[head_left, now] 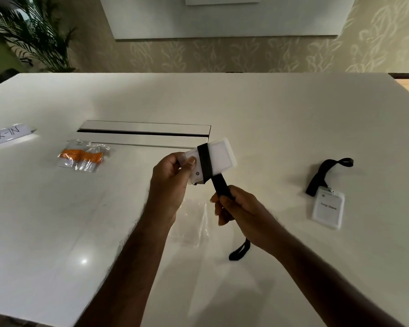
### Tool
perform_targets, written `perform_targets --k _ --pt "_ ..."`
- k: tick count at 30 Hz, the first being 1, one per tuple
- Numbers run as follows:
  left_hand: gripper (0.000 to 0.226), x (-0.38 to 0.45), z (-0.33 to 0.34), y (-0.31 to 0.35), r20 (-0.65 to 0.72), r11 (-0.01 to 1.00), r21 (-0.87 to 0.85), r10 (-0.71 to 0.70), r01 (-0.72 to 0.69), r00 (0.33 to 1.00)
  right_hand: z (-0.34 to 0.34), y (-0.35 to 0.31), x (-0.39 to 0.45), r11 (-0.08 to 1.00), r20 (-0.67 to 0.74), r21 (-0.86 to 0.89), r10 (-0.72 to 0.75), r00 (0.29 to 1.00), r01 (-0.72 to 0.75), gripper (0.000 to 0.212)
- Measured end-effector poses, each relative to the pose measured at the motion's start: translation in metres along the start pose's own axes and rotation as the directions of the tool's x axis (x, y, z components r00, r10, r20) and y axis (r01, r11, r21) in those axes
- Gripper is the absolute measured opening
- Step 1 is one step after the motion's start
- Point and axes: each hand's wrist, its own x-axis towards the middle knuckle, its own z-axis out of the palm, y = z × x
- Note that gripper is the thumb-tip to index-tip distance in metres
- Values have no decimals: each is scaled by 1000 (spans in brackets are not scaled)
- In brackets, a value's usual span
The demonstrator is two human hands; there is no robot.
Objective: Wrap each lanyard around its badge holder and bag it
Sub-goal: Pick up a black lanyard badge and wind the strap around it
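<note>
My left hand (172, 178) grips one end of a clear badge holder (219, 156), held above the white table (269, 109). A black lanyard (204, 161) crosses the holder once and runs down into my right hand (239, 208), which pinches the strap taut. The strap's loose end (240, 251) hangs below my right wrist. Under my hands lies an empty clear plastic bag (194, 223). A second badge holder (327, 210) with its black lanyard (321, 175) unwrapped lies flat on the table to the right.
A sealed bag holding an orange lanyard and badge (83, 156) lies at the left. A folded paper CHECK-IN sign (7, 135) stands at the far left edge. A metal cable hatch (144, 134) is set into the table behind my hands. A potted plant (28, 34) stands beyond the table.
</note>
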Motion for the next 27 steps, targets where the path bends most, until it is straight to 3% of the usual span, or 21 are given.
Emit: perform_targets --k 7,13,18,22,27 --pt "5 3 8 -16 -177 969 217 156 -117 972 -1 -6 -8 975 23 79 208 978 -209 39" --pt "7 25 7 -22 -285 988 124 122 -90 951 0 -7 -18 931 66 272 232 970 -241 26" --pt "4 45 -7 -27 -343 994 87 86 -60 936 -1 1 -34 959 116 183 196 974 -215 25" --pt "6 49 -14 -36 -314 961 246 202 -126 928 -6 -9 -48 990 215 28 128 968 -137 34" --pt "10 35 -5 -50 -113 867 428 330 -254 937 -21 -44 -50 998 215 -5 -53 975 55 33"
